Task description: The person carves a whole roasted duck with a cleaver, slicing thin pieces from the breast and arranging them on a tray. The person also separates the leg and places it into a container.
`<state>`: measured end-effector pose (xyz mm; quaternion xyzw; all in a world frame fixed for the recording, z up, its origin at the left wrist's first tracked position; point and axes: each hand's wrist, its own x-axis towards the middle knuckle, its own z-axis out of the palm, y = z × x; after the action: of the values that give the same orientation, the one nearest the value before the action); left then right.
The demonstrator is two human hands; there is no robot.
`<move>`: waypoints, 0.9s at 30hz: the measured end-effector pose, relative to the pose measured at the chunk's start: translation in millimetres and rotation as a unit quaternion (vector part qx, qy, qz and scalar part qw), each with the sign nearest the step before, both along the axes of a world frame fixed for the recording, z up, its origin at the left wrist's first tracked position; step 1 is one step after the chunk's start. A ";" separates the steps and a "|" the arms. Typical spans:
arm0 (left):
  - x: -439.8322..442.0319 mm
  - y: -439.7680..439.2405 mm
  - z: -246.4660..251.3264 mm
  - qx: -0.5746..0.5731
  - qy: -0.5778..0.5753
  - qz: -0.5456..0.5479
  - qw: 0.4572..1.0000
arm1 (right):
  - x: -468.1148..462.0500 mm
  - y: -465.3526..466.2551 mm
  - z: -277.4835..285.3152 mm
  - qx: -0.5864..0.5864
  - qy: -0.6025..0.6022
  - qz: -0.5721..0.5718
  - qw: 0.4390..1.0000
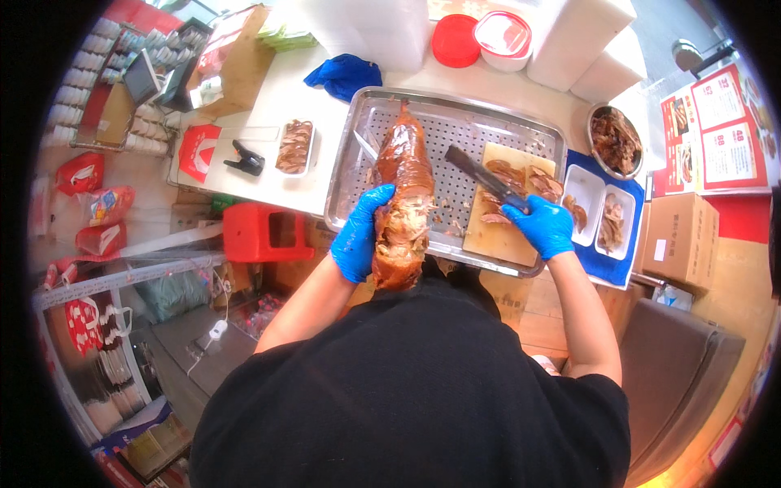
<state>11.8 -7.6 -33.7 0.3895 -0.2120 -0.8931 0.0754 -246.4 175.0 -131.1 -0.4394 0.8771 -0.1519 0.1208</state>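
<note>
My left hand (362, 235), in a blue glove, grips a glossy brown roast bird (404, 155), probably a duck, partly carved with pale meat showing. It is held over the left part of a perforated steel tray (451, 99). In my right hand (543, 227), also gloved in blue, is a dark-bladed knife (482, 174) that points up and left. Below the knife lies a wooden cutting board (500, 244) with sliced meat (509, 174) on it. Another blade (365, 146) rests in the tray, left of the bird and partly hidden.
Left of the tray are a white box of slices (295, 147) and a black clamp (245, 158). White containers (584, 198) stand on a blue cloth (610, 271) at right, below a bowl of carcass pieces (615, 140). Foam boxes (372, 30) and red-lidded tubs (454, 40) are behind. A red stool (244, 232) stands lower left.
</note>
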 end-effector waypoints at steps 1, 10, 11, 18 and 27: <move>-0.1 0.2 2.6 0.011 0.008 -0.009 1.000 | -2.5 -2.2 9.0 -0.008 -0.017 -0.018 1.000; -10.8 7.3 23.9 -0.032 -0.009 0.005 0.999 | -17.1 -17.1 72.1 0.000 -0.049 0.035 0.998; -8.8 5.9 24.7 -0.035 -0.004 0.004 0.999 | -12.3 -10.9 57.2 -0.012 -0.044 0.023 0.999; -0.4 4.8 25.2 -0.065 0.009 0.030 0.997 | 19.7 -7.9 -2.7 0.015 -0.008 -0.030 0.999; -0.6 9.5 30.6 -0.028 -0.033 0.034 0.998 | 13.3 -15.3 31.3 -0.032 -0.086 -0.062 0.994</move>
<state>11.1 1.9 -3.1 0.4236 -0.2263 -0.8702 0.1098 -233.1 159.6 -99.8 -0.3734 0.8837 -0.2238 0.1719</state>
